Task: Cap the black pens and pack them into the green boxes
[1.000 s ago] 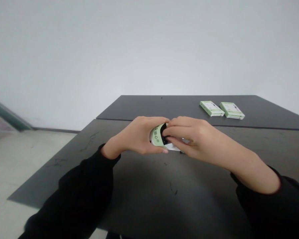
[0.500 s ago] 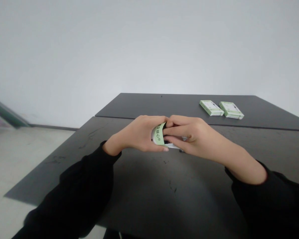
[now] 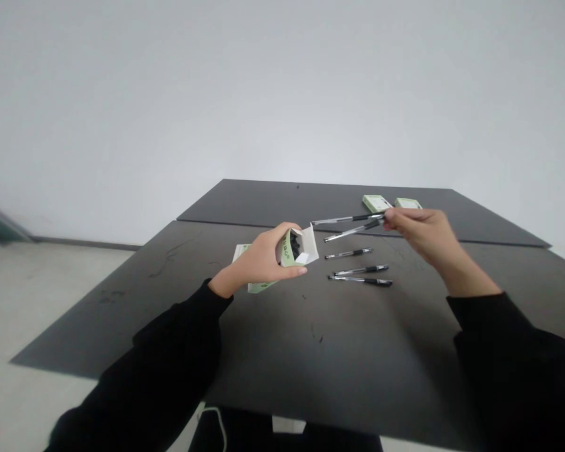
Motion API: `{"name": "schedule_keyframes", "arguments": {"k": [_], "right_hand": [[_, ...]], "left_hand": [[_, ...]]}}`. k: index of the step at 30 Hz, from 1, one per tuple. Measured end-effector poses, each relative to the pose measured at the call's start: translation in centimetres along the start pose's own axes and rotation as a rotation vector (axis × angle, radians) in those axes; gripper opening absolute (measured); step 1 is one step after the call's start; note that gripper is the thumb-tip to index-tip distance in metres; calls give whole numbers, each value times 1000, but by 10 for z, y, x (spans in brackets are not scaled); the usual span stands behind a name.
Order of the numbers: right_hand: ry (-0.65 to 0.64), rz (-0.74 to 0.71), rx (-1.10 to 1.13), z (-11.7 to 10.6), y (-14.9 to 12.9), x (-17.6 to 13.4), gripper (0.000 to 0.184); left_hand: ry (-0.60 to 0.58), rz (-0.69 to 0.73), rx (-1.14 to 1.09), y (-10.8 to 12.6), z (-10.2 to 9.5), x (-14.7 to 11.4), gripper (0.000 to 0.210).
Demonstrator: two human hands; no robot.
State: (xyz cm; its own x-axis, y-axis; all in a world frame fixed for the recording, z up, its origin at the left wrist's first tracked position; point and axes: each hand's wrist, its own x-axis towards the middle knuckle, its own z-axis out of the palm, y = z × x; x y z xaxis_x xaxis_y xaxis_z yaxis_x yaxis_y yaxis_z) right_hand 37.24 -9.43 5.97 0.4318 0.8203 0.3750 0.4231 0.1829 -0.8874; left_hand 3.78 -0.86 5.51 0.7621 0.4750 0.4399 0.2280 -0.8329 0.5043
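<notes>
My left hand (image 3: 268, 254) is wrapped round a green and white pen box (image 3: 288, 251), its end open toward the right with white flaps folded out. Dark ends of pens show inside the opening; the middle of the box is hidden behind the hand. Off to the right, my right hand (image 3: 421, 238) pinches two clear pens with black grips, an upper pen (image 3: 339, 220) and a lower pen (image 3: 348, 233), above the table. Beneath them lie three more pens: a back pen (image 3: 348, 253), a middle pen (image 3: 358, 270) and a front pen (image 3: 360, 280).
Farther back on the dark table (image 3: 273, 351) lie a green and white box (image 3: 375, 203) and another such box (image 3: 408, 203), partly behind my right hand. A seam crosses the tabletop. Behind the table stands a pale wall (image 3: 282, 94).
My right hand has left the box opening and moved right, now holding two pens. The box end has turned into view with flaps out, and the pens on the table, largely hidden before, show.
</notes>
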Motion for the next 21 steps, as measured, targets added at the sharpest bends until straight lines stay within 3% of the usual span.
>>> {"name": "schedule_keyframes", "arguments": {"k": [4,7,14,21], "right_hand": [[-36,134,-100,28,62,-7,37],[-92,181,-216,38,79,-12,41],[-183,104,-533,43,81,-16,23],[-136,-69,-651,44,51,-22,31]], "left_hand": [[55,2,-72,12,23,-8,71],[81,-12,-92,21,33,-11,73],[66,21,-149,33,40,-20,79],[201,-39,-144,38,49,-23,88]]}}
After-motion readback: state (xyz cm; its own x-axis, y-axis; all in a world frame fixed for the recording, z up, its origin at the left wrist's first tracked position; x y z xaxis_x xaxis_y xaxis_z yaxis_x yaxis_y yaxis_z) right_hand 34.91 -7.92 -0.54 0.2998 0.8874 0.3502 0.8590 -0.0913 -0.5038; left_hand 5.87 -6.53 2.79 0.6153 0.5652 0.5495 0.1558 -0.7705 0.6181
